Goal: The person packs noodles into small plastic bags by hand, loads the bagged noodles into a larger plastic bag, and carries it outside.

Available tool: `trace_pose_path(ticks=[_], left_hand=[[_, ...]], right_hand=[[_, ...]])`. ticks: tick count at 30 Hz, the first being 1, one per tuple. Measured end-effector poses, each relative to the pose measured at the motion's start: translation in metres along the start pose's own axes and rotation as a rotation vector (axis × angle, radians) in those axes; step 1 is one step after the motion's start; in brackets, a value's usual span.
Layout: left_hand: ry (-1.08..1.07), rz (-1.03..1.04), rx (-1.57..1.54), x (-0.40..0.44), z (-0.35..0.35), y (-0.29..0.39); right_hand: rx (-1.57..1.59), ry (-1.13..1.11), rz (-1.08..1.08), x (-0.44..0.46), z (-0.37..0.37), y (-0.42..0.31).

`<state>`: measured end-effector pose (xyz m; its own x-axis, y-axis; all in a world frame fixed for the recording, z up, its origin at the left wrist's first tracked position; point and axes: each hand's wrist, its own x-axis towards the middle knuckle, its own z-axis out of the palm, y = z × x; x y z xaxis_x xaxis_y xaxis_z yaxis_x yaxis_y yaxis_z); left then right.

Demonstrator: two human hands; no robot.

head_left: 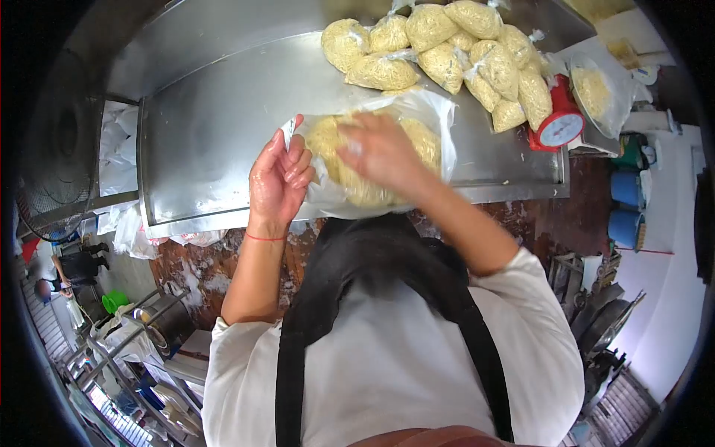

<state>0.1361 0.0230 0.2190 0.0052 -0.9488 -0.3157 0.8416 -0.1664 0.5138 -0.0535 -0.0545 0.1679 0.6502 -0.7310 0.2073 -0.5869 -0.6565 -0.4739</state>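
Observation:
On the steel table's near side lies an open clear plastic bag [445, 149] with several bundles of pale yellow noodle-like food [422, 141] inside. My left hand [281, 175], palm up at the bag's left edge, pinches the bag's white plastic corner between thumb and forefinger. Over the bundles is my right hand [383, 149], smeared by motion; whether its fingers hold anything is unclear. It hides the middle of the bag's contents.
The steel table [216, 141] has a raised rim. Several tied bags of the same food [439, 67] are piled at the back right. Beside them are a red dial scale [560, 128] and a plastic-covered bowl [593, 93]. Another person [78, 267] is at far left.

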Motion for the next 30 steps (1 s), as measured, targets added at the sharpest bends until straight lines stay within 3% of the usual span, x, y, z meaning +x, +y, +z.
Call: trace_pose_path(ticks=[1, 5, 8, 11, 14, 17, 20, 23, 25, 26, 27, 30], left_hand=[[0.022, 0.004, -0.013, -0.001, 0.000, -0.002], [0.003, -0.009, 0.026, -0.007, 0.002, -0.015], [-0.028, -0.002, -0.018, -0.011, -0.002, -0.005], [-0.014, -0.030, 0.000, -0.017, -0.007, -0.009], [-0.032, -0.023, 0.061, -0.019, -0.008, -0.013], [-0.048, -0.004, 0.145, -0.017, -0.001, -0.014], [0.009, 0.020, 0.172, -0.016, 0.007, -0.012], [0.060, 0.036, 0.158, -0.020, 0.002, -0.017], [0.096, 0.042, 0.158, -0.021, 0.003, -0.022], [0.118, 0.050, 0.154, -0.023, 0.005, -0.024], [0.142, 0.061, 0.149, -0.024, 0.006, -0.025], [0.113, 0.083, 0.119, -0.026, 0.003, -0.026]], right_hand=[[0.011, 0.098, -0.010, -0.015, 0.003, -0.012], [0.042, -0.103, 0.214, -0.015, 0.003, -0.015], [0.072, 0.196, 0.020, -0.010, 0.000, 0.012], [-0.182, 0.392, 0.001, -0.025, -0.082, 0.005], [-0.333, 0.244, 0.434, -0.059, -0.074, 0.055], [0.811, 0.032, 0.816, -0.065, -0.102, 0.067], [1.097, -0.003, 0.680, -0.056, -0.132, 0.072], [0.364, -0.223, 0.553, -0.019, -0.141, 0.125], [-0.147, 0.121, 0.377, 0.011, -0.117, 0.196], [-0.598, 0.100, 0.388, 0.026, -0.100, 0.239], [-0.764, -0.017, 0.378, 0.034, -0.094, 0.273], [-0.833, -0.045, 0.253, 0.028, -0.069, 0.360]])
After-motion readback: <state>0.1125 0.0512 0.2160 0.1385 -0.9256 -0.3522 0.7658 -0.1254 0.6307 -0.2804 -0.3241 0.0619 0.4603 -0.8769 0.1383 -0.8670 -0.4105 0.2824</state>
